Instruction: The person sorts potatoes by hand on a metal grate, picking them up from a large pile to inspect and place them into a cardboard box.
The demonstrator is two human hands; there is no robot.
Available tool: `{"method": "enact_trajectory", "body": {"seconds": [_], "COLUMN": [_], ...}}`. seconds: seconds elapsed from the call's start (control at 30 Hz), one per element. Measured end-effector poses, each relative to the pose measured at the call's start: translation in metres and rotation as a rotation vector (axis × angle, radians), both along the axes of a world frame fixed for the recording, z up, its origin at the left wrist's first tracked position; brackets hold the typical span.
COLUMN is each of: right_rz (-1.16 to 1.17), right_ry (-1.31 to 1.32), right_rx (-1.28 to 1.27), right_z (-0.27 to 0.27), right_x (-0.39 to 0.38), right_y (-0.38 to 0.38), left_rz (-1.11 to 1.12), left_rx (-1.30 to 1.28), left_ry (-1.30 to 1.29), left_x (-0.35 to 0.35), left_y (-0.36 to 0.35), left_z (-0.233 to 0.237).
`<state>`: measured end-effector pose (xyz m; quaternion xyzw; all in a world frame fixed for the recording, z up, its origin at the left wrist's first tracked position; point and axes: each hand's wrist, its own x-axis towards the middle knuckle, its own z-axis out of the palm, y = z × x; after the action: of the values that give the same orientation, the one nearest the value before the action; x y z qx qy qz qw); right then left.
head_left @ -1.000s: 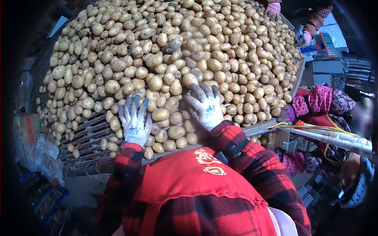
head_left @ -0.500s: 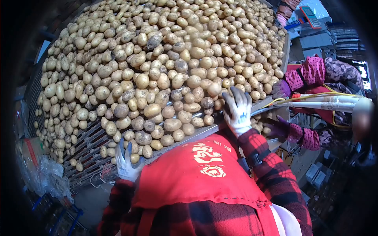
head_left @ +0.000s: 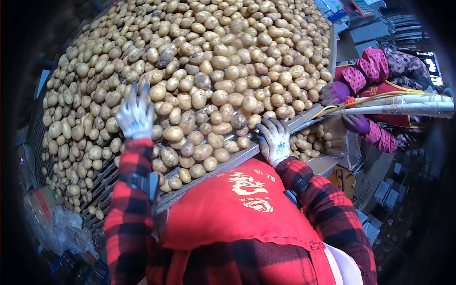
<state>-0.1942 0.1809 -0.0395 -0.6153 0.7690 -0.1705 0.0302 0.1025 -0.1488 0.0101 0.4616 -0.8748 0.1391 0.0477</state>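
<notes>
The left hand (head_left: 135,118) and right hand (head_left: 276,146) are lying spread by potatoes (head_left: 173,133), likely firm but bruisable, best cupped round their middles

You get bright, cool light across the potatoes (head_left: 204,61), with shadowed gaps between them. Harder light strikes the red apron (head_left: 242,204), leaving dark patches on your plaid sleeves. A hazy smear softens the pile's upper middle. Your wide view bends towards its rim, where the corners fall black and blurred.
</notes>
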Motion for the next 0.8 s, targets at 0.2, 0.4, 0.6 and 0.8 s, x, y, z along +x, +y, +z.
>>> {"method": "enact_trajectory", "body": {"seconds": [0.2, 0.4, 0.6, 0.8], "right_rz": [-0.001, -0.123, 0.126, 0.047], "right_ry": [-0.091, 0.066, -0.012, -0.111], "right_rx": [-0.141, -0.059, 0.449, 0.256], "right_z": [0.033, 0.005, 0.063, 0.043], "right_x": [0.006, -0.034, 0.024, 0.02], "right_y": [-0.036, -0.106, -0.181, -0.193], "left_rz": [-0.234, -0.27, 0.067, 0.025], "left_rx": [0.084, 0.086, 0.881, 1.682], "left_ry": [0.342, 0.604, 1.345, 1.309], "left_x": [-0.047, -0.022, 0.007, -0.021], "left_y": [-0.119, -0.018, 0.102, 0.141], "left_z": [-0.029, 0.006, 0.007, 0.021]}}
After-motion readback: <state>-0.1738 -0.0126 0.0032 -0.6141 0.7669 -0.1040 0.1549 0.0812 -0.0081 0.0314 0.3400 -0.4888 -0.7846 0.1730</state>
